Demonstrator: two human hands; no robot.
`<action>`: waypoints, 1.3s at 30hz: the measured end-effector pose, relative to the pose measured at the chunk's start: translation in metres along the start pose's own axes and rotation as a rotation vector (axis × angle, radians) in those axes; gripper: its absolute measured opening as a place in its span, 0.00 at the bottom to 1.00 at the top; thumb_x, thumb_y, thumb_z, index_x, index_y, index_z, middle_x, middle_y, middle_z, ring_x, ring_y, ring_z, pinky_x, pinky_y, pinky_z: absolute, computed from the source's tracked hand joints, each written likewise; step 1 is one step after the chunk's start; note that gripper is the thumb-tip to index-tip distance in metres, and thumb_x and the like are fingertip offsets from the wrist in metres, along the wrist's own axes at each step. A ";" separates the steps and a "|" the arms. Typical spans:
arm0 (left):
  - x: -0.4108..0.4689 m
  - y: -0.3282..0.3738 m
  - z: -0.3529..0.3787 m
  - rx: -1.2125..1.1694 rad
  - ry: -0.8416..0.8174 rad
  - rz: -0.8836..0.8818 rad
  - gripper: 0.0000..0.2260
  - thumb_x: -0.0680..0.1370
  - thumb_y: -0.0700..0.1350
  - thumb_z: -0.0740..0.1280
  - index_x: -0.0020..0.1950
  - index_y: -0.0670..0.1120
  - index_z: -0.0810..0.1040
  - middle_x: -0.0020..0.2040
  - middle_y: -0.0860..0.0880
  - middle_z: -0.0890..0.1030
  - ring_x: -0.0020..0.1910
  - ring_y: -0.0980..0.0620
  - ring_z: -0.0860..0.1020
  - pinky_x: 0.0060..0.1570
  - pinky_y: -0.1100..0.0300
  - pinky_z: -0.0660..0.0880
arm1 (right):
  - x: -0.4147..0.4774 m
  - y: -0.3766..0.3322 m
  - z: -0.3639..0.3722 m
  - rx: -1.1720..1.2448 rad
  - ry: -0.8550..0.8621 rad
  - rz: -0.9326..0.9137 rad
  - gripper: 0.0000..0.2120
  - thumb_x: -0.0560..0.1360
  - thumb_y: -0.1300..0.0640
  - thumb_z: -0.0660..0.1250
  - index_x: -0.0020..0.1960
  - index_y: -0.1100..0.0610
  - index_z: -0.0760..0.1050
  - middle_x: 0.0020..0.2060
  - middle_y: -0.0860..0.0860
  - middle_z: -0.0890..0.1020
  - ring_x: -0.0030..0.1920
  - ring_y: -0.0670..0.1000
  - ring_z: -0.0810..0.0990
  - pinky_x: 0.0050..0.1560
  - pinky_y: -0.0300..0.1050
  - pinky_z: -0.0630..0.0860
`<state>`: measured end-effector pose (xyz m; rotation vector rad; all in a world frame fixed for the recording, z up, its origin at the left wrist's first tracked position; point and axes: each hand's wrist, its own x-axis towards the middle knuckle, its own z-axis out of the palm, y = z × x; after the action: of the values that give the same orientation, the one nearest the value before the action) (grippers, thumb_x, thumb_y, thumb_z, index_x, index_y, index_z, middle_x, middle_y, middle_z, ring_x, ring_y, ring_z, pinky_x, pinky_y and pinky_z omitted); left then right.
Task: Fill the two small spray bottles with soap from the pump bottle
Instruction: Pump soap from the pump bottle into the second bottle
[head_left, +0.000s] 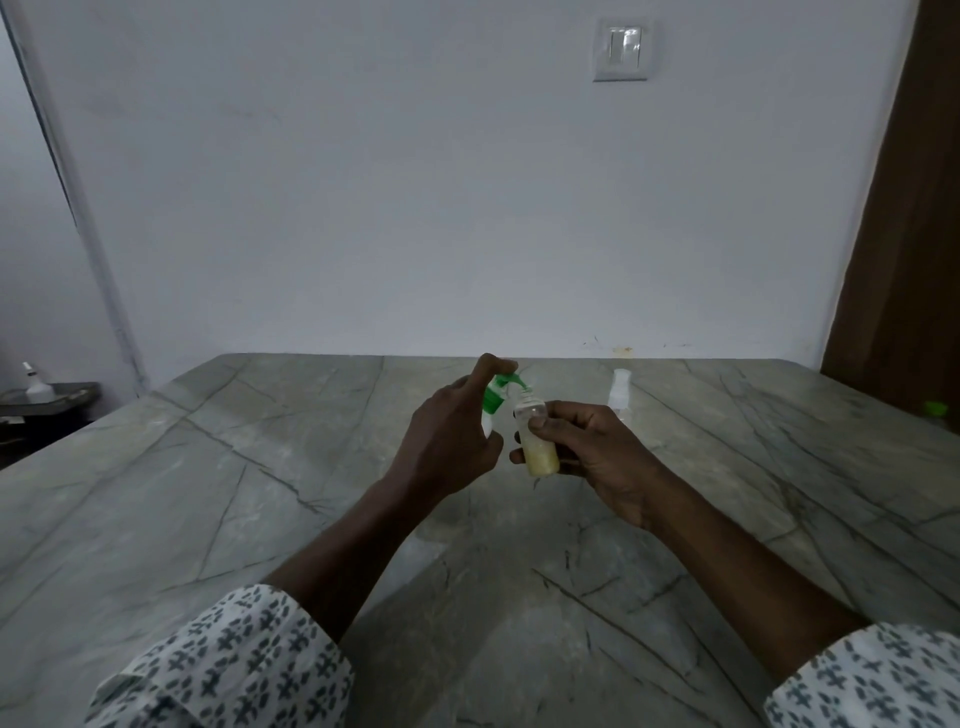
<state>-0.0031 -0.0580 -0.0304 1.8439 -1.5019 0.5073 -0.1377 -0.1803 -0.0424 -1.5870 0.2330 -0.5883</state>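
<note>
Left hand (447, 441) grips pump bottle (493, 397), finger on top. Right hand (592, 452) grips small bottle (537, 447) under spout (522, 385). Risk: slight misalignment, soap spills outside.

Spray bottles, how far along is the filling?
Done: nothing looks finished. In hand: left hand presses the green pump bottle, nozzle over the open small bottle, about half full of yellowish soap, in the right hand. Left: topping it up, then the capped second spray bottle behind.

Home room: marble table (208, 493), wall switch (622, 49).
</note>
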 end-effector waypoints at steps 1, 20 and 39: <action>0.000 0.000 0.000 -0.001 0.003 -0.003 0.29 0.70 0.38 0.73 0.67 0.50 0.66 0.52 0.46 0.82 0.29 0.60 0.70 0.32 0.67 0.69 | 0.000 0.000 0.001 -0.004 -0.008 0.002 0.08 0.79 0.58 0.65 0.57 0.56 0.80 0.52 0.59 0.85 0.50 0.58 0.86 0.53 0.50 0.82; -0.001 -0.002 0.002 0.000 -0.001 -0.010 0.34 0.70 0.40 0.73 0.72 0.53 0.62 0.53 0.46 0.82 0.31 0.58 0.70 0.34 0.66 0.69 | -0.002 0.001 0.006 0.061 0.036 -0.031 0.09 0.79 0.59 0.66 0.57 0.57 0.80 0.53 0.59 0.85 0.50 0.57 0.86 0.51 0.48 0.82; -0.001 -0.003 0.001 0.017 -0.006 0.002 0.36 0.70 0.41 0.73 0.72 0.57 0.58 0.52 0.47 0.82 0.29 0.59 0.70 0.32 0.65 0.71 | -0.002 0.000 0.004 0.070 0.009 -0.009 0.08 0.79 0.58 0.65 0.56 0.55 0.80 0.54 0.59 0.84 0.51 0.58 0.86 0.56 0.53 0.80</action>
<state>-0.0005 -0.0583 -0.0327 1.8580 -1.5082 0.5177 -0.1371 -0.1762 -0.0431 -1.5187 0.2106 -0.6045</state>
